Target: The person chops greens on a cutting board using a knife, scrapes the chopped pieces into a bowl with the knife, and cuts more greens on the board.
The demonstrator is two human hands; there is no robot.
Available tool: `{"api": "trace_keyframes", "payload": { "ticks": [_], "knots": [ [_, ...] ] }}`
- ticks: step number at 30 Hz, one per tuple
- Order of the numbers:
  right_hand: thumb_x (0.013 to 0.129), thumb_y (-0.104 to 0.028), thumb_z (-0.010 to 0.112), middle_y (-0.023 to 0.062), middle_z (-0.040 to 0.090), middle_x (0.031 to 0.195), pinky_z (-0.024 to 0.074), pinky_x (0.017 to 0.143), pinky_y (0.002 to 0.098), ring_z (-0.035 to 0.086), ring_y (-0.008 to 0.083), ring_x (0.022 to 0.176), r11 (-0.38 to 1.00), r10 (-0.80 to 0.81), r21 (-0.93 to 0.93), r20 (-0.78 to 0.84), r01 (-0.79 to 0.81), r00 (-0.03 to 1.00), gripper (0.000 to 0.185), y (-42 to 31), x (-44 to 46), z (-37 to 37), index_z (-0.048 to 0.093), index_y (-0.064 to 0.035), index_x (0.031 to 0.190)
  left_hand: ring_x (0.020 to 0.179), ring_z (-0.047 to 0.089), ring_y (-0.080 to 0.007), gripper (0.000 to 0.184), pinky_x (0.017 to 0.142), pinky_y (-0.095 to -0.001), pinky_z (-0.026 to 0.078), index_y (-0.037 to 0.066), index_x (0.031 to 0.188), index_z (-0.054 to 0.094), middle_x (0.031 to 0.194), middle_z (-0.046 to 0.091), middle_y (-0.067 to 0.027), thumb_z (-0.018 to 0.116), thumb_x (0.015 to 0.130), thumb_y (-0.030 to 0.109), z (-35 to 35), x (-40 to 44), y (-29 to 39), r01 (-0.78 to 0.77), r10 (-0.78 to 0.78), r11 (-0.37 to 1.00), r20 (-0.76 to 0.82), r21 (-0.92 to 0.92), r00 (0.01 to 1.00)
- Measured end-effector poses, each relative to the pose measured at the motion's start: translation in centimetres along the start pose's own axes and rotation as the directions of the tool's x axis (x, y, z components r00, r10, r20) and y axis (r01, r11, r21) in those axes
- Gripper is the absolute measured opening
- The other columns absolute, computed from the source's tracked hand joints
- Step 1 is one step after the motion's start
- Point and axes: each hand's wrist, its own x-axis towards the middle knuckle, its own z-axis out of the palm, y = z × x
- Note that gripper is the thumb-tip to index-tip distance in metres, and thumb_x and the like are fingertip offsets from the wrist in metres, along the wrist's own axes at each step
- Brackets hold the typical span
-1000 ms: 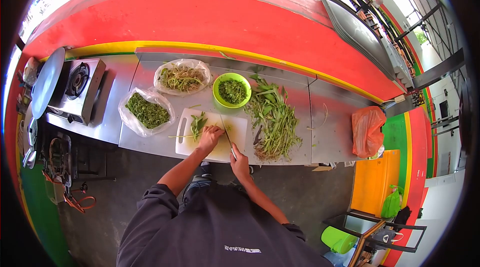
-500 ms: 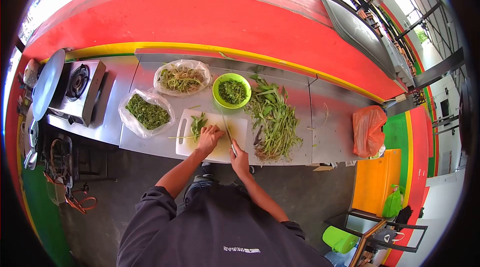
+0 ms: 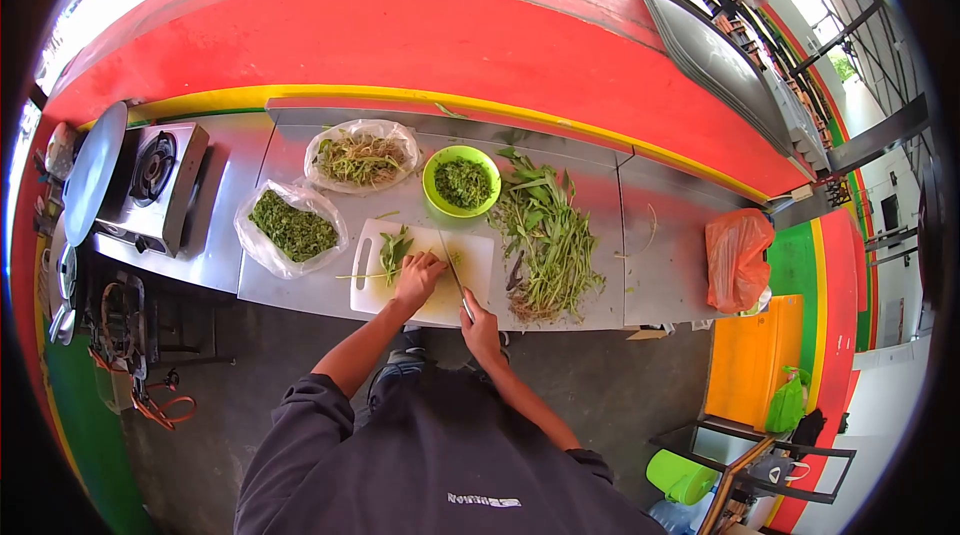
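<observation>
On the white cutting board [image 3: 470,301], my left hand [image 3: 419,278] is closed over leafy green stems [image 3: 395,250], whose leaves stick out on its left side. My right hand [image 3: 480,331] grips the handle of a knife [image 3: 455,275]. The blade points away from me and lies close beside my left fingertips. A few cut green bits [image 3: 456,260] show by the blade. Just beyond the board stands a lime-green bowl [image 3: 432,197] with chopped greens [image 3: 463,183] in it. To the right of the board lies a heap of uncut leafy stems [image 3: 550,235] with roots.
A plastic bag of chopped greens [image 3: 292,227] and another of rooty stems [image 3: 362,157] stand left on the steel counter [image 3: 655,275]. Further left is a gas stove [image 3: 155,180]. An orange plastic bag [image 3: 738,260] sits at the right end. A red wall [image 3: 400,45] borders the far side.
The knife blade has shifted slightly, its tip a little to the left and lower. My left hand stays on the stems in almost the same place.
</observation>
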Motion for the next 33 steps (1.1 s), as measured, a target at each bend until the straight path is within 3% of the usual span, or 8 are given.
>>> {"api": "trace_keyframes", "payload": {
  "ticks": [8, 10, 11, 13, 20, 22, 25, 33],
  "knots": [
    [0.092, -0.006, 0.060, 0.0302, 0.066, 0.098, 0.0532, 0.077, 0.0440, 0.063, 0.0456, 0.097, 0.996, 0.090, -0.006, 0.067, -0.090, 0.994, 0.043, -1.0, 0.7, -0.1, 0.056, -0.0048, 0.135, 0.095, 0.060, -0.0221, 0.018, 0.083, -0.0412, 0.042, 0.014, 0.100, 0.072, 0.096, 0.064, -0.0017, 0.064, 0.084, 0.013, 0.0, 0.0, 0.0, 0.009, -0.009, 1.000, -0.004, 0.021, 1.000],
    [0.092, -0.008, 0.062, 0.0283, 0.067, 0.089, 0.0527, 0.069, 0.0472, 0.067, 0.0436, 0.083, 0.992, -0.110, -0.067, -0.029, 0.108, 0.993, 0.046, -0.2, 0.4, 0.2, 0.055, -0.0050, 0.137, 0.095, 0.060, -0.0221, 0.018, 0.083, -0.0413, 0.042, 0.014, 0.100, 0.072, 0.096, 0.064, -0.0016, 0.063, 0.084, 0.013, 0.0, 0.1, 0.2, 0.012, -0.012, 1.000, -0.004, 0.016, 1.000],
    [0.092, -0.008, 0.062, 0.0283, 0.067, 0.089, 0.0527, 0.069, 0.0472, 0.067, 0.0436, 0.083, 0.992, -0.109, -0.068, -0.028, 0.107, 0.994, 0.046, 0.3, 0.4, 0.3, 0.055, -0.0050, 0.137, 0.095, 0.060, -0.0220, 0.018, 0.083, -0.0413, 0.042, 0.014, 0.100, 0.072, 0.096, 0.064, -0.0015, 0.063, 0.084, 0.013, -0.1, 0.1, 0.4, 0.011, -0.011, 1.000, -0.007, 0.025, 1.000],
    [0.092, -0.006, 0.060, 0.0293, 0.066, 0.095, 0.0531, 0.073, 0.0452, 0.063, 0.0462, 0.093, 0.998, 0.029, -0.057, 0.039, -0.026, 0.999, 0.042, -0.1, 0.7, 0.3, 0.056, -0.0035, 0.134, 0.095, 0.060, -0.0220, 0.019, 0.083, -0.0413, 0.042, 0.014, 0.100, 0.072, 0.097, 0.064, -0.0015, 0.064, 0.084, 0.012, -0.1, -0.1, 0.5, 0.010, -0.010, 0.999, -0.006, 0.035, 1.000],
    [0.092, -0.006, 0.060, 0.0288, 0.066, 0.094, 0.0531, 0.073, 0.0443, 0.064, 0.0455, 0.092, 0.999, 0.038, -0.006, 0.032, -0.038, 0.999, 0.043, -0.9, 0.3, -0.5, 0.056, -0.0039, 0.135, 0.095, 0.060, -0.0224, 0.020, 0.083, -0.0417, 0.042, 0.014, 0.101, 0.073, 0.098, 0.064, -0.0013, 0.065, 0.083, 0.012, 0.3, -0.5, 0.3, -0.001, 0.003, 0.997, -0.022, 0.074, 1.000],
    [0.092, -0.006, 0.060, 0.0282, 0.067, 0.094, 0.0535, 0.073, 0.0435, 0.065, 0.0451, 0.091, 0.998, -0.048, -0.035, 0.008, 0.048, 0.999, 0.043, -0.6, 0.2, -0.4, 0.056, -0.0038, 0.135, 0.095, 0.060, -0.0225, 0.019, 0.084, -0.0415, 0.043, 0.015, 0.101, 0.073, 0.099, 0.064, -0.0013, 0.066, 0.083, 0.013, 0.5, -0.3, 0.3, -0.006, 0.008, 0.997, -0.021, 0.074, 1.000],
    [0.092, -0.006, 0.060, 0.0285, 0.067, 0.095, 0.0538, 0.075, 0.0429, 0.065, 0.0449, 0.092, 0.996, 0.081, -0.050, 0.070, -0.078, 0.994, 0.042, -0.8, 0.8, -0.2, 0.056, -0.0028, 0.134, 0.094, 0.061, -0.0226, 0.018, 0.084, -0.0408, 0.043, 0.014, 0.101, 0.073, 0.099, 0.065, -0.0015, 0.067, 0.084, 0.014, 0.2, -0.3, 0.4, 0.000, 0.001, 0.999, -0.041, 0.032, 0.999],
    [0.093, -0.006, 0.060, 0.0293, 0.067, 0.100, 0.0540, 0.077, 0.0427, 0.064, 0.0442, 0.097, 1.000, 0.024, -0.015, 0.037, -0.023, 0.999, 0.043, -0.3, 0.7, 0.1, 0.056, -0.0040, 0.136, 0.092, 0.061, -0.0224, 0.018, 0.083, -0.0406, 0.043, 0.014, 0.101, 0.073, 0.095, 0.063, -0.0021, 0.067, 0.084, 0.014, 0.1, -0.2, 0.3, 0.007, -0.006, 1.000, -0.027, 0.015, 1.000]
  ]
}}
